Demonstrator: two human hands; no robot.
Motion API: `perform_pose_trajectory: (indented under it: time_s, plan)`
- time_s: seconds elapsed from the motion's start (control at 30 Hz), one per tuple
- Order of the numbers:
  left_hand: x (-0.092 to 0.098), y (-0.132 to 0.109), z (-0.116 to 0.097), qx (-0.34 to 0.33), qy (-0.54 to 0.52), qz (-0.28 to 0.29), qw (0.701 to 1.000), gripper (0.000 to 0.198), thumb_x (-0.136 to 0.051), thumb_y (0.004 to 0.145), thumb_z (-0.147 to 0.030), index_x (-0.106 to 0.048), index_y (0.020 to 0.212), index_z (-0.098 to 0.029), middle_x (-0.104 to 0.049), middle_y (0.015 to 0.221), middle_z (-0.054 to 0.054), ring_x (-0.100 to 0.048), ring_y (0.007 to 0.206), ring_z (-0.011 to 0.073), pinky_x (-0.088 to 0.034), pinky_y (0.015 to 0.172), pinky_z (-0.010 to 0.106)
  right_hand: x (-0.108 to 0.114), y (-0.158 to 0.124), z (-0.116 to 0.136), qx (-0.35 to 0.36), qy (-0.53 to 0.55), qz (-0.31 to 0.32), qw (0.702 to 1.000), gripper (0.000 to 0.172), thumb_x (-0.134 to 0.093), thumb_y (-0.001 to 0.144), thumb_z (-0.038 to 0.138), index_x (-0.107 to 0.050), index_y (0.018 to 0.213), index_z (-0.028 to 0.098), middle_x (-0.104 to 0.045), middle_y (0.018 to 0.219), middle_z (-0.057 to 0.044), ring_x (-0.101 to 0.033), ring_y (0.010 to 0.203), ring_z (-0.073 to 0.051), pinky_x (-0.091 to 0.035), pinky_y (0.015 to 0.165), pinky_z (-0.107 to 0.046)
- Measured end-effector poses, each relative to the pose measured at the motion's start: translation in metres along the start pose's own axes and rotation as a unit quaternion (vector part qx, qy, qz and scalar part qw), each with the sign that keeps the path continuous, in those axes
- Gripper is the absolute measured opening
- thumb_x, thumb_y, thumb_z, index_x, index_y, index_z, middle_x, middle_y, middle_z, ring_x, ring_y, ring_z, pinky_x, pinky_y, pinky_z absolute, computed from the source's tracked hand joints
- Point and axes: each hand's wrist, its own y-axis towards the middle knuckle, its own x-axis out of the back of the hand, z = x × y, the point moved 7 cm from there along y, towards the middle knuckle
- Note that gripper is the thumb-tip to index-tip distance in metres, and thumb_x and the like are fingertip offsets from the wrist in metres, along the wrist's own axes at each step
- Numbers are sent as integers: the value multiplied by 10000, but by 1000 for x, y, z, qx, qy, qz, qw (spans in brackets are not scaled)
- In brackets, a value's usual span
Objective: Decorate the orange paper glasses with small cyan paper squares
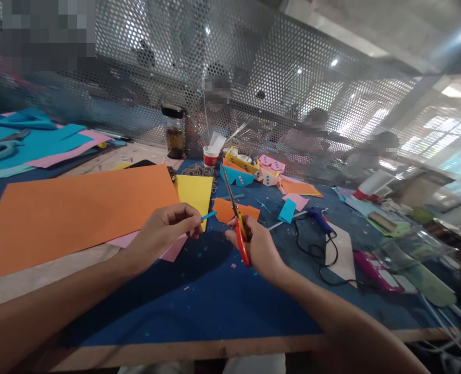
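Between the fingertips of my left hand (178, 221) is a thin blue paper strip (209, 215), its free end pointing right. My right hand (259, 243) grips red-handled scissors (241, 241), their blades angled up and away from me. A gap separates the strip from the scissors. Behind both hands lies a cut orange paper piece (225, 210) on the dark blue mat (215, 306). Tiny blue and pink paper scraps dot the mat below my hands.
Large orange sheets (78, 213) and a yellow sheet (194, 193) lie left. Folded paper pieces with small squares (236, 176) stand at the back, near a red-and-white cup (210, 157) and a jar (174, 136). A blue glue gun (320, 221) with black cord lies right.
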Motion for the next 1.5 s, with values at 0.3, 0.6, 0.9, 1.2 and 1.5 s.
perform_pose_trajectory:
  time_s: [0.3,0.6,0.9,1.2,1.5]
  plan:
    - [2,1,3,7,4,-16,1000,228,-696,867,-380,-664,741,-193,-679,686,3,-625,669,166,-490,657,273,-7,-5,2,-20,1,17,1000,197,-711,855,342,-658,985,204,-684,761,-1,-618,609,-146,-474,538,-222]
    - [-5,4,14,10,16,6,1000,306,-707,849,-447,-670,681,-194,-661,642,1,-609,613,157,-483,617,266,-15,-9,-1,70,-71,27,995,146,-675,852,217,-667,998,223,-759,966,-60,-719,866,-217,-543,726,-270]
    - [-6,7,24,17,1,16,1000,301,-741,831,-452,-681,706,-185,-673,633,-3,-607,600,150,-467,603,257,-17,-7,-9,34,4,21,999,152,-707,848,262,-665,987,216,-730,881,-46,-694,747,-195,-534,604,-248]
    - [-8,4,24,6,28,25,999,301,-711,863,-474,-688,777,-186,-697,676,5,-622,628,161,-483,622,268,-12,-6,1,12,88,23,996,256,-739,857,396,-632,990,205,-684,844,-20,-639,696,-150,-516,568,-216]
    - [-9,2,16,11,31,30,999,303,-718,839,-483,-675,765,-192,-697,691,3,-621,636,157,-503,632,272,-8,-5,5,-6,101,22,995,245,-724,872,379,-630,1013,202,-663,773,20,-504,510,-80,-436,485,-193]
